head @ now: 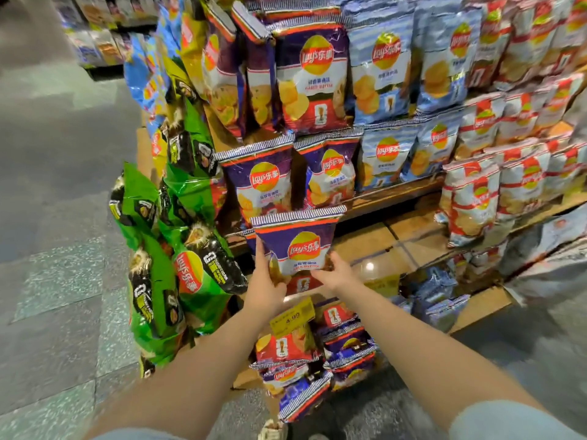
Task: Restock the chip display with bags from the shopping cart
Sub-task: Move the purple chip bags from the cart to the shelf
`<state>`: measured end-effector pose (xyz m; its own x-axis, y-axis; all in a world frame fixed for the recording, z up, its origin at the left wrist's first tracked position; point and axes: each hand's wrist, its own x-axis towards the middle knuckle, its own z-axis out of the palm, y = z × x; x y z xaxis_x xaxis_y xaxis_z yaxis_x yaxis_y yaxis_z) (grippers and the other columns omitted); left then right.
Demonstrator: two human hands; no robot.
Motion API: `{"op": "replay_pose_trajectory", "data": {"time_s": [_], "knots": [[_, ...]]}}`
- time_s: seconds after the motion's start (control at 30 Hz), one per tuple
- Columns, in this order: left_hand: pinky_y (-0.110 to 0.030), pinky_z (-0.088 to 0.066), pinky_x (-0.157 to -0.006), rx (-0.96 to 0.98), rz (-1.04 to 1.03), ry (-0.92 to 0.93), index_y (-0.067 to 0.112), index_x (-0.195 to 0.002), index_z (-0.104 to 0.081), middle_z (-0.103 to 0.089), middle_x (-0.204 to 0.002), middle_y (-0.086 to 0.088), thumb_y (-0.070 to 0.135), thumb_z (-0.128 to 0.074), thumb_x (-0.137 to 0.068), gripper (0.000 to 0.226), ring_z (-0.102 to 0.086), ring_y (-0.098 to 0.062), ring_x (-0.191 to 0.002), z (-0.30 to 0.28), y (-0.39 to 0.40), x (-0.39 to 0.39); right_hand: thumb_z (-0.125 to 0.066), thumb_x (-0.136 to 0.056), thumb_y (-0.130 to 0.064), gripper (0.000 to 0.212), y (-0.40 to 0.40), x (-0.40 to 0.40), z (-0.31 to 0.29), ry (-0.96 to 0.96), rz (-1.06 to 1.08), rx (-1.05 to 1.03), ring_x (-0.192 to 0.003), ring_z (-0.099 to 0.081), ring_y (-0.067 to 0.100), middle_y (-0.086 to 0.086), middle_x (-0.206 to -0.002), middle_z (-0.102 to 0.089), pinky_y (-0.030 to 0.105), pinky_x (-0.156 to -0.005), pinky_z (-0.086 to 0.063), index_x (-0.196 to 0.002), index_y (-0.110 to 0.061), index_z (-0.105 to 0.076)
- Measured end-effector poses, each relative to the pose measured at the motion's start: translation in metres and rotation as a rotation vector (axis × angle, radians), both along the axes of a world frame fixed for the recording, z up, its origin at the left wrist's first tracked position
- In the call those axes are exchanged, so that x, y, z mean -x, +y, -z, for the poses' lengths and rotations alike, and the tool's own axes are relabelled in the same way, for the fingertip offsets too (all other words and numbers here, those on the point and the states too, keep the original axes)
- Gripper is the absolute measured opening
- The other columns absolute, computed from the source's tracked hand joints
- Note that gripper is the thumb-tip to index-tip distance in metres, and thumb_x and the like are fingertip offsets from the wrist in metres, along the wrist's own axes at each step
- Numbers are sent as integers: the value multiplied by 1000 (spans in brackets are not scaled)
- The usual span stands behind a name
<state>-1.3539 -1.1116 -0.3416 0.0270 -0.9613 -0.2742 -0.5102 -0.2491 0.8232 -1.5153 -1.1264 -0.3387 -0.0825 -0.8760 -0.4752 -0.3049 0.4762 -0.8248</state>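
I hold a purple chip bag [298, 242] upright in front of the tiered chip display [397, 198]. My left hand [265, 289] grips its lower left edge and my right hand [336, 271] grips its lower right side. The bag hovers just below two purple bags [257, 179] standing on the tier above. Further purple bags [314, 74] fill the top tier. A bare wooden stretch of shelf [390, 246] lies right of the held bag. No shopping cart is in view.
Green chip bags [178, 249] hang off the display's left corner. Light blue bags [390, 150] and red-and-white bags [495, 185] fill the right. More purple bags [317, 366] and a yellow price tag [292, 312] sit under my arms. Grey floor [57, 217] spreads left.
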Motion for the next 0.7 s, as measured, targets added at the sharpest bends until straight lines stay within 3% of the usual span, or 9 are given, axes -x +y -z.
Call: {"op": "replay_pose_trajectory", "data": {"time_s": [0.1,0.17,0.23,0.33,0.43,0.57,0.7], "knots": [[-23,-41,-82,-54,-12,-8,33,-151,14,-44,-144,6,4,-57,-92,97,-55,-23,-120,14,-4,-1,-61,-90,-2,45,-5,-2,15,8,-1,-7,-113,-56,22,10,-123,-58,25,-87,-49,-132,-7,-46],[-20,-43,-74,-78,-16,-7,35,-152,11,-45,-136,10,6,-58,-92,96,-60,-18,-108,23,-6,2,-60,-90,-2,43,-7,-3,21,21,-4,-21,-114,-56,25,12,-123,-59,32,-94,-46,-131,-5,-47],[-21,-45,-76,-97,-38,32,36,-152,6,-44,-142,8,5,-59,-90,94,-57,-11,-101,32,-9,4,-60,-91,-4,39,-8,-3,29,52,-26,-35,-114,-56,28,13,-121,-60,35,-95,-47,-128,-5,-49],[-27,-42,-88,-117,-109,54,31,-152,0,-45,-143,-3,11,-65,-88,93,-56,-19,-116,41,-12,7,-57,-91,-7,35,-12,-4,35,95,-101,-29,-110,-56,23,8,-115,-59,31,-89,-46,-125,-6,-49],[-33,-42,-94,-118,-148,49,29,-152,5,-41,-146,-5,18,-69,-87,99,-52,-23,-123,43,-13,10,-55,-93,-11,35,-15,-3,37,126,-158,-43,-109,-54,18,1,-113,-57,27,-88,-42,-127,-11,-49],[-41,-42,-101,-119,-164,15,29,-151,15,-42,-144,-5,17,-67,-88,105,-51,-25,-124,46,-4,15,-59,-90,-19,32,-14,2,54,216,-236,-107,-115,-56,26,8,-121,-60,42,-98,-46,-120,-13,-52],[-46,-39,-106,-216,-249,15,28,-148,26,-36,-147,-12,15,-69,-88,114,-48,-30,-129,45,-3,17,-54,-96,-25,17,-7,6,44,245,-290,-152,-109,-54,24,5,-116,-56,33,-86,-44,-109,-18,-48]]}}
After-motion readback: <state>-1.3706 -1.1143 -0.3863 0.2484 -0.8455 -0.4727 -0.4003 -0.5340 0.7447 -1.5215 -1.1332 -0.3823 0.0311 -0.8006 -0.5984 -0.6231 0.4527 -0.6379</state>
